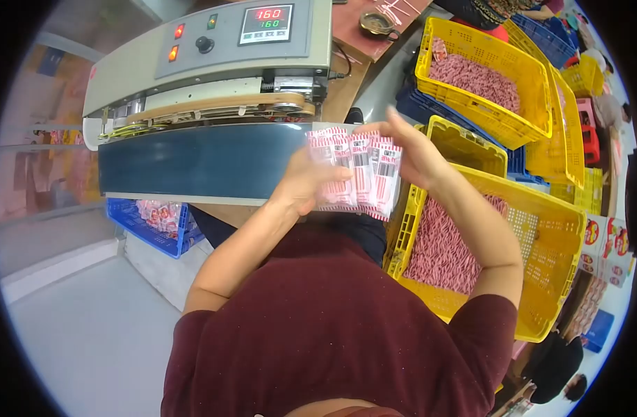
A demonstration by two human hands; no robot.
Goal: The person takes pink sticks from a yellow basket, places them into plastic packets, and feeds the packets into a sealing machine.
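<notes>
Several small pink-and-white striped packets (363,174) with barcodes are fanned out at the right end of the blue conveyor belt (200,161). My left hand (308,182) is closed on them, its thumb across their front; the hand is slightly blurred. At the packets' right edge is my right hand (417,149), open, with the thumb raised away from them. One of its fingers reaches along the packets' upper edge, and whether it touches them I cannot tell. Just behind the belt stands a band sealing machine (214,62), its red and green display reading 160.
A yellow crate (541,292) with pink twisted sticks stands by my right arm; another yellow crate (534,128) with similar pink pieces is farther back. A blue crate (151,233) of packets sits below the belt. A small pot (378,26) rests on the reddish table. Other people are at right.
</notes>
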